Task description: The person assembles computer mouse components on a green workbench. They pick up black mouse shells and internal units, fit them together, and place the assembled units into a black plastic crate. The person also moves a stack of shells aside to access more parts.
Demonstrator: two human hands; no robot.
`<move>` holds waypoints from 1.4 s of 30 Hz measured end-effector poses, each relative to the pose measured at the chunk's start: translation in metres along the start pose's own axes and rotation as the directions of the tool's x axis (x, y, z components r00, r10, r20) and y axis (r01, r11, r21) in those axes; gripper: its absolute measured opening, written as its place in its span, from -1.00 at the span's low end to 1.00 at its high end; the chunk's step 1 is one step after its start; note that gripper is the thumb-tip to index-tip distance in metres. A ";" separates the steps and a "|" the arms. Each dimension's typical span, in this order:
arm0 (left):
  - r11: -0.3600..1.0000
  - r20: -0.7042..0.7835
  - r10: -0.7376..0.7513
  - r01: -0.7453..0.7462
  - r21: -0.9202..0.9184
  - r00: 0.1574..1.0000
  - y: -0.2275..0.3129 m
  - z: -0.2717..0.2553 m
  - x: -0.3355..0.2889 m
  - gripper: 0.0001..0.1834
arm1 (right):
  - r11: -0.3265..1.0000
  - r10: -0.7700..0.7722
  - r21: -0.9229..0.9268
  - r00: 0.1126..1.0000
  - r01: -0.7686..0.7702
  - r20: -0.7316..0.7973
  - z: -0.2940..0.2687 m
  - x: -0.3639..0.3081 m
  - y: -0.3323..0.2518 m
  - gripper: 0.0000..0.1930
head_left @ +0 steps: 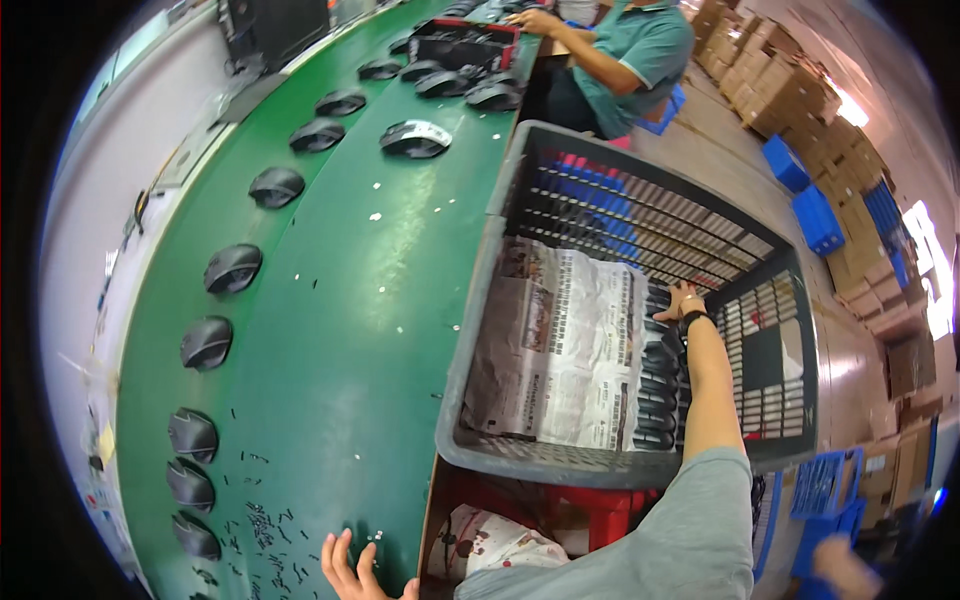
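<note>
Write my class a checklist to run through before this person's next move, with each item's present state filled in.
1. Right hand inside the crate, at the row of black computer mice: ok.
2. Right hand's grip closed on a mouse: cannot tell.
3. Newspaper leaves that row exposed: ok.
4. Left hand outside the crate: ok, at the green surface.
5. Green surface free of scraps: not ok, small black scraps lie on it.

Here's the green bench [350,400], and a pale-topped mouse shell [415,139] sits alone! Left of it, black mouse shells [233,268] string along in a curving row; beyond it, more crowd a red-edged bin [440,52]; nearer than it, white scraps [375,216] and dark slivers [262,530] litter the green.
</note>
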State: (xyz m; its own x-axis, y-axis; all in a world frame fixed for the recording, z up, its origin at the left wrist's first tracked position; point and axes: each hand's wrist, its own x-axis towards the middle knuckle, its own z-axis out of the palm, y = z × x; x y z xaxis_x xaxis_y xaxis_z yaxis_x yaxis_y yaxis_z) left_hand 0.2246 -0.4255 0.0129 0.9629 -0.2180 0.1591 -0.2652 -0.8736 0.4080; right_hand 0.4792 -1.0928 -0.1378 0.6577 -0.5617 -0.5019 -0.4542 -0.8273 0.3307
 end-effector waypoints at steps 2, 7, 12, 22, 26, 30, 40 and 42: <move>0.999 0.052 -0.044 0.046 -0.025 0.998 0.001 -0.001 0.005 -0.34 | 0.997 -0.012 0.074 0.999 0.015 -0.040 0.027 0.013 -0.010 0.11; 0.994 0.020 -0.098 0.099 -0.038 0.995 0.002 0.001 0.009 -0.34 | 0.984 -0.131 0.073 0.933 0.164 -0.334 0.054 0.015 -0.014 0.14; 0.992 0.004 -0.120 0.120 -0.035 0.993 -0.002 0.002 0.012 -0.38 | 0.926 -0.175 0.243 0.898 0.290 -0.405 0.050 0.028 -0.005 0.25; 0.987 0.030 -0.145 0.147 -0.059 0.989 0.000 0.001 0.010 -0.42 | 0.990 -0.136 0.007 0.963 0.142 -0.232 0.032 0.016 -0.015 0.40; 0.987 0.051 -0.144 0.148 -0.065 0.988 -0.001 -0.001 0.011 -0.42 | 0.954 -0.289 0.008 0.922 0.301 -0.258 0.063 0.014 0.006 0.37; 0.988 0.045 -0.141 0.144 -0.058 0.989 0.000 0.001 0.012 -0.43 | 0.932 -0.348 0.002 0.895 0.363 -0.279 0.073 0.003 0.023 0.34; 0.992 0.036 -0.113 0.114 -0.050 0.993 0.001 0.000 0.014 -0.44 | 0.892 -0.361 0.204 0.907 0.403 -0.214 0.072 -0.042 0.030 0.01; 0.992 0.033 -0.113 0.114 -0.046 0.993 0.002 0.001 0.014 -0.45 | 0.857 -0.404 0.239 0.883 0.456 -0.239 0.079 -0.041 0.035 -0.10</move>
State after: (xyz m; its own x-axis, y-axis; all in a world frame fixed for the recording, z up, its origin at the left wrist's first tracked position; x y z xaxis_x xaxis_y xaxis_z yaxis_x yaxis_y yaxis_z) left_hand 0.2375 -0.4309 0.0153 0.9878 -0.1322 0.0821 -0.1553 -0.8719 0.4644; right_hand 0.3886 -1.0982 -0.1689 0.9077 -0.1648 -0.3859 -0.2328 -0.9629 -0.1364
